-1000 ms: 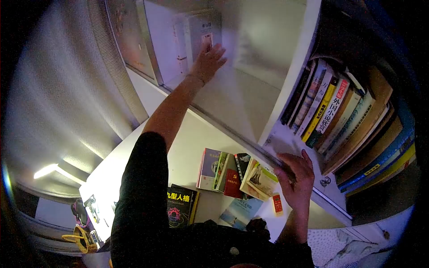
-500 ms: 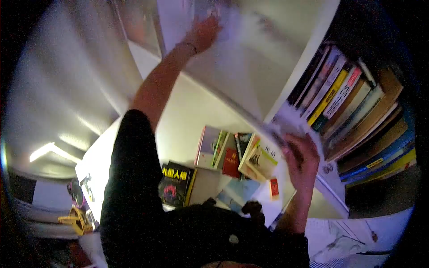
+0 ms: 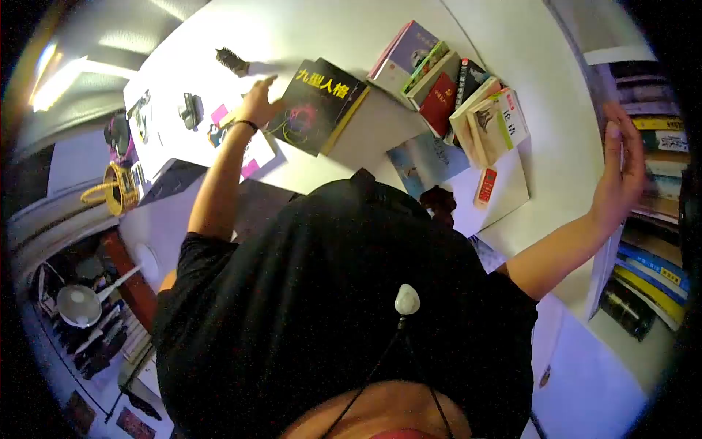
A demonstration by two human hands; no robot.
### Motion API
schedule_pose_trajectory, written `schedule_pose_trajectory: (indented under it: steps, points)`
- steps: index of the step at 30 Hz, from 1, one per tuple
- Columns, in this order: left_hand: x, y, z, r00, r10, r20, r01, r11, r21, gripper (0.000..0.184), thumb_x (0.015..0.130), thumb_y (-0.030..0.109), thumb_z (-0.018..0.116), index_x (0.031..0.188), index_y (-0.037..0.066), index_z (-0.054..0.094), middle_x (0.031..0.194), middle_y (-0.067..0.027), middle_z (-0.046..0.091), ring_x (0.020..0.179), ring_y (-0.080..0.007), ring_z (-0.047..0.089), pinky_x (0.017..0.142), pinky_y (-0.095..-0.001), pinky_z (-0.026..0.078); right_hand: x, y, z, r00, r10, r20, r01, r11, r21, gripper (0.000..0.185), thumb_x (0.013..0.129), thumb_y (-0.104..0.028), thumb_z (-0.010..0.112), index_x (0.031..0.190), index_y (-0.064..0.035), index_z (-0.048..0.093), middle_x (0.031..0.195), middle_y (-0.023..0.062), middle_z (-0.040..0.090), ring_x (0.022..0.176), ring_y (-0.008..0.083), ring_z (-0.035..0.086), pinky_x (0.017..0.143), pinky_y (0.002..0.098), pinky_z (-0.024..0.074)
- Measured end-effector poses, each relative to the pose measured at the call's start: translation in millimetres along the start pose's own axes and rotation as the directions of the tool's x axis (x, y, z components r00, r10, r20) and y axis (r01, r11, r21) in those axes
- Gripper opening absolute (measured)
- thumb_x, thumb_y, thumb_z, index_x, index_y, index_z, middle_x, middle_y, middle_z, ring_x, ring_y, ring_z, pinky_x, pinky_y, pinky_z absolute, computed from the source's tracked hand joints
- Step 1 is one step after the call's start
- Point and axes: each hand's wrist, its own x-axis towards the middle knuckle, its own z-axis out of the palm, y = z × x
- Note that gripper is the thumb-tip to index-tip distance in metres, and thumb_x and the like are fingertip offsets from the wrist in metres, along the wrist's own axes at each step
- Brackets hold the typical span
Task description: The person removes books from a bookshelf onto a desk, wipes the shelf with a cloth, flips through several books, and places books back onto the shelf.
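Note:
My left hand (image 3: pixel 257 107) is over the desk at the left edge of a black book with yellow lettering (image 3: pixel 316 102). Its fingers are spread and hold nothing; whether they touch the cover I cannot tell. At the right, my right hand (image 3: pixel 621 164) is stretched out with straight fingers beside the edge of the bookshelf (image 3: pixel 601 241). Between the hands lie a purple-covered book (image 3: pixel 414 53), a small red book (image 3: pixel 440 101), a cream book with a green stripe (image 3: pixel 504 126) and a pale blue book (image 3: pixel 428 162).
A hairbrush (image 3: pixel 232 61) and a small black object (image 3: pixel 191 111) lie on the white desk (image 3: pixel 314 29). Several books (image 3: pixel 662 186) fill the shelf at the right. A yellow basket (image 3: pixel 119 189) is at the far left, with a white fan-like object (image 3: pixel 79 306) below.
My left hand has come down from the white panel above to the desk beside the black book. My right hand has shifted outward along the shelf edge. The view has tilted downward.

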Motion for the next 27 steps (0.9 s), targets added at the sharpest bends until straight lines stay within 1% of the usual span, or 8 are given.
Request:
schedule_pose_trajectory:
  steps: [3,6,14,17,19,21,25,27]
  points:
    - [-27,-30,49,0.951,-0.134,0.278,0.174,0.977,-0.123,0.079,0.063,0.037,0.074,0.127,0.005,0.042,0.113,-0.0228,0.052,0.105,-0.0329,0.052,0.091,-0.0391,0.043,-1,-5,3,1.000,-0.001,0.001,0.001,0.999,-0.037,0.028,0.089,-0.019,0.054,0.110,-0.0009,0.059,0.110,0.0081,0.060,0.104,0.0154,0.053,0.093,0.0270,0.0377]
    - [-42,-10,53,0.982,-0.185,0.048,0.186,0.982,-0.021,0.087,0.057,0.036,0.076,0.129,0.005,0.037,0.109,-0.0203,0.054,0.102,-0.0334,0.053,0.090,-0.0385,0.044,-2,-10,4,1.000,-0.007,0.002,0.007,0.997,-0.071,0.028,0.089,-0.020,0.055,0.110,-0.0016,0.059,0.109,0.0082,0.060,0.103,0.0148,0.053,0.091,0.0259,0.0381]
    - [-26,2,41,0.963,-0.251,0.103,0.244,0.967,0.078,0.089,0.050,0.034,0.081,0.126,0.008,0.042,0.109,-0.0185,0.054,0.104,-0.0323,0.052,0.090,-0.0375,0.044,2,-4,1,1.000,0.004,0.007,-0.003,0.985,-0.171,0.027,0.089,-0.019,0.055,0.110,-0.0023,0.059,0.109,0.0080,0.061,0.102,0.0144,0.053,0.091,0.0251,0.0378]
    - [-18,-5,46,0.966,-0.251,0.067,0.238,0.959,0.151,0.087,0.047,0.034,0.082,0.122,0.008,0.046,0.110,-0.0180,0.053,0.106,-0.0319,0.051,0.090,-0.0381,0.044,3,1,2,1.000,0.012,0.001,-0.012,0.999,-0.041,0.027,0.089,-0.018,0.055,0.110,-0.0023,0.060,0.108,0.0081,0.061,0.102,0.0144,0.053,0.091,0.0252,0.0380]
    - [-14,-9,47,0.959,-0.267,0.100,0.268,0.963,-0.001,0.080,0.049,0.034,0.082,0.116,0.006,0.051,0.105,-0.0177,0.057,0.099,-0.0301,0.055,0.086,-0.0363,0.046,4,3,1,0.999,0.038,-0.012,-0.039,0.994,-0.101,0.026,0.089,-0.017,0.055,0.110,-0.0019,0.060,0.108,0.0081,0.061,0.101,0.0144,0.054,0.091,0.0252,0.0380]
    - [-9,-37,54,0.959,-0.221,0.178,0.278,0.861,-0.426,0.056,0.066,0.031,0.076,0.108,0.002,0.054,0.088,-0.0127,0.063,0.079,-0.0196,0.060,0.073,-0.0290,0.047,3,-1,1,0.999,0.028,-0.022,-0.031,0.992,-0.120,0.026,0.089,-0.017,0.055,0.109,-0.0016,0.060,0.107,0.0080,0.061,0.101,0.0141,0.054,0.091,0.0252,0.0382]
    - [-35,-35,-6,0.917,-0.269,0.295,0.390,0.448,-0.804,0.033,0.083,0.017,0.061,0.111,0.002,0.052,0.093,-0.0071,0.061,0.083,-0.0162,0.058,0.073,-0.0291,0.047,-1,0,1,0.999,-0.013,-0.040,0.009,0.996,-0.091,0.026,0.089,-0.017,0.055,0.108,-0.0010,0.061,0.107,0.0075,0.062,0.100,0.0133,0.054,0.091,0.0250,0.0385]
    - [-46,-64,-24,0.940,-0.217,0.262,0.307,0.207,-0.929,0.035,0.086,0.015,0.057,0.117,0.003,0.048,0.099,-0.0066,0.060,0.088,-0.0170,0.058,0.078,-0.0293,0.047,-1,-1,2,0.999,-0.012,-0.043,0.008,0.995,-0.095,0.025,0.089,-0.017,0.055,0.107,-0.0010,0.061,0.107,0.0075,0.062,0.100,0.0132,0.054,0.091,0.0249,0.0387]
